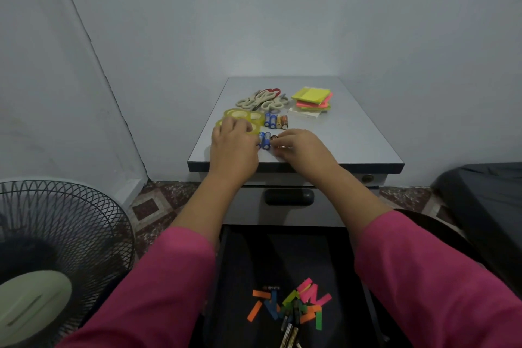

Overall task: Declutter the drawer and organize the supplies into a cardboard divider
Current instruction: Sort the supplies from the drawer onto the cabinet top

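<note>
Blue and brown batteries (pixel 266 141) lie side by side near the front of a grey bench (pixel 353 135), between two hands. The left hand (pixel 234 147) rests on rolls of clear yellowish tape (pixel 255 116), its fingers curled over the nearest roll. The right hand (pixel 303 147) pinches a small brown battery (pixel 274 137) at its fingertips, just beside the blue ones. A second row of batteries (pixel 276 120) lies just behind. Farther back sit several pairs of scissors (pixel 262 100) with pale and red handles, and to their right a stack of yellow, pink and green sticky notes (pixel 312 100). Below the bench, an open dark drawer (pixel 245 263) holds scattered coloured paper strips (pixel 293 304) and more batteries (pixel 289 333). Pink sleeves cover both forearms. A standing fan (pixel 50 248) is at the left.
</note>
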Motion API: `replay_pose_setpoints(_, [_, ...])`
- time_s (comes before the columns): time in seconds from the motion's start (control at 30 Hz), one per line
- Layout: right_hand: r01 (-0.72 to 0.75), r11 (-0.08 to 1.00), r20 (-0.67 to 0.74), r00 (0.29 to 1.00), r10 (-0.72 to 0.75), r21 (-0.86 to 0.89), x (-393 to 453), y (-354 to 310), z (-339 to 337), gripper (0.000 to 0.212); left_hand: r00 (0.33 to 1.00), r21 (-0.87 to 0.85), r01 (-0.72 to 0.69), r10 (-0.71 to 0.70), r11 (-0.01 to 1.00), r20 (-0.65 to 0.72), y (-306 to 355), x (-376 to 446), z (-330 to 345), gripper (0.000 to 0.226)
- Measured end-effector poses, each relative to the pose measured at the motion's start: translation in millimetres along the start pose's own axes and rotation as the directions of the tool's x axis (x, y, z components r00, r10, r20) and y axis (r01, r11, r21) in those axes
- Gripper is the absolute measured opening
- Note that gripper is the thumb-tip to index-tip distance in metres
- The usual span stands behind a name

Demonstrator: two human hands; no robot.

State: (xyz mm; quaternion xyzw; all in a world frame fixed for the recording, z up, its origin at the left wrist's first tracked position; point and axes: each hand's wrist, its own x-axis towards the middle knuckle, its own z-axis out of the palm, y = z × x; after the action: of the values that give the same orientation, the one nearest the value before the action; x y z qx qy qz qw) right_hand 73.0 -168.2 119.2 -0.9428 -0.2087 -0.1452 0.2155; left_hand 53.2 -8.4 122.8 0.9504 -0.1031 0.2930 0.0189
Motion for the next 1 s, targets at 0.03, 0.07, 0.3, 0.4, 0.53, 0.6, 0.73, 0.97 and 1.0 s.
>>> replay_pose_setpoints(0.03, [0.003,1.000,-0.005,1.000,-0.003,0.001,0,1,0,0.025,1.000,0.003,-0.009,0.009,1.000,0.010,-1,1,0,0.025])
replay_pose_setpoints(0.07, [0.003,1.000,-0.008,1.000,-0.003,0.001,0,1,1,0.025,1.000,0.002,-0.016,0.016,1.000,0.014,0,3,0,0.026])
replay_pose_setpoints(0.3, [-0.030,1.000,-0.023,0.999,0.030,0.008,12,0,3,0.021,0.998,-0.055,0.060,-0.058,0.997,0.034,8,18,7,0.031])
replay_pose_setpoints(0.4, [-0.073,0.996,-0.029,0.997,0.074,0.048,20,0,5,0.021,0.995,-0.036,0.103,-0.102,0.994,0.020,12,21,15,0.032])
replay_pose_setpoints(0.53, [-0.176,0.968,-0.103,0.975,0.196,0.177,23,4,7,0.030,0.984,-0.038,0.158,-0.160,0.987,-0.075,19,21,23,0.020])
replay_pose_setpoints(0.6, [-0.225,0.926,-0.159,0.946,0.281,0.302,19,6,7,0.036,0.969,-0.071,0.132,-0.144,0.989,-0.199,21,17,28,0.012])
replay_pose_setpoints(0.73, [-0.259,0.908,-0.169,0.930,0.326,0.329,16,8,8,0.029,0.943,-0.165,0.012,-0.067,0.986,-0.326,15,10,40,0.025])
replay_pose_setpoints(0.97, [-0.229,0.951,-0.184,0.946,0.268,0.208,17,8,11,0.018,0.950,-0.194,0.058,-0.114,0.979,-0.292,16,10,39,0.029])
replay_pose_setpoints(1.0, [-0.220,0.957,-0.189,0.948,0.256,0.191,18,8,12,0.017,0.953,-0.206,0.067,-0.124,0.976,-0.277,16,10,40,0.028])
